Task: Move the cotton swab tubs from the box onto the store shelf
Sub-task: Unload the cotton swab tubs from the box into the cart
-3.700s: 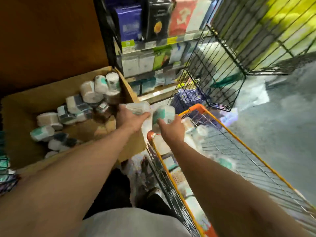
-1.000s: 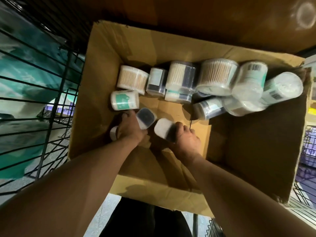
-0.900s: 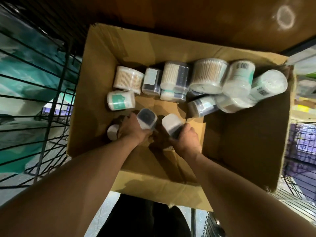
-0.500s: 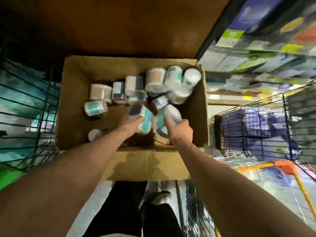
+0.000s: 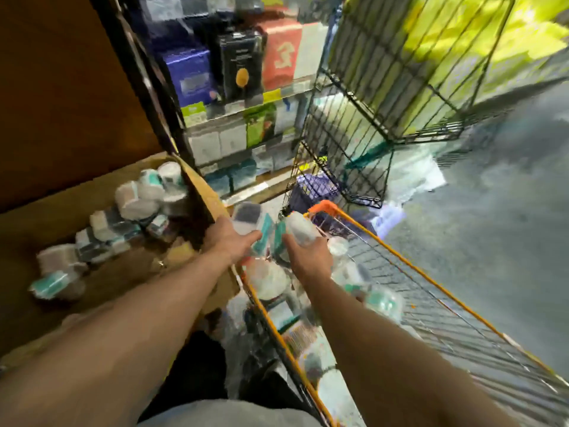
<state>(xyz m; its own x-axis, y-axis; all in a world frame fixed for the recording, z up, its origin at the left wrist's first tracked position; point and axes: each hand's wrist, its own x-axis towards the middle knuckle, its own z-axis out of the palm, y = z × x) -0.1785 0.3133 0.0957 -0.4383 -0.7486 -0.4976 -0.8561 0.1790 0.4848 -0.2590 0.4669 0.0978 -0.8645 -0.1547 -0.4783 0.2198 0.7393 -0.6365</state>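
- Cotton swab tubs [image 5: 132, 204]: a loose pile lies tipped over inside the cardboard box [image 5: 204, 192] at our left.
- We hold two more outside the box, one per hand, over the gap between the box and the orange wire cart [image 5: 400, 260].
- Left hand [image 5: 229, 240]: fingers curled round a dark-lidded tub [image 5: 248, 217], thumb on its near side.
- Right hand [image 5: 308, 254]: fingers wrapped round a white-lidded tub [image 5: 298, 228] with a teal label.
- Held tubs are just beside each other. Motion blur, so we cannot tell if they touch.
- Cart tubs [image 5: 381, 300]: several lie in the cart, beside our right forearm.
- Store shelf [image 5: 246, 109] with boxed goods stands ahead, beyond both hands. A black wire basket [image 5: 369, 97] is to its right.
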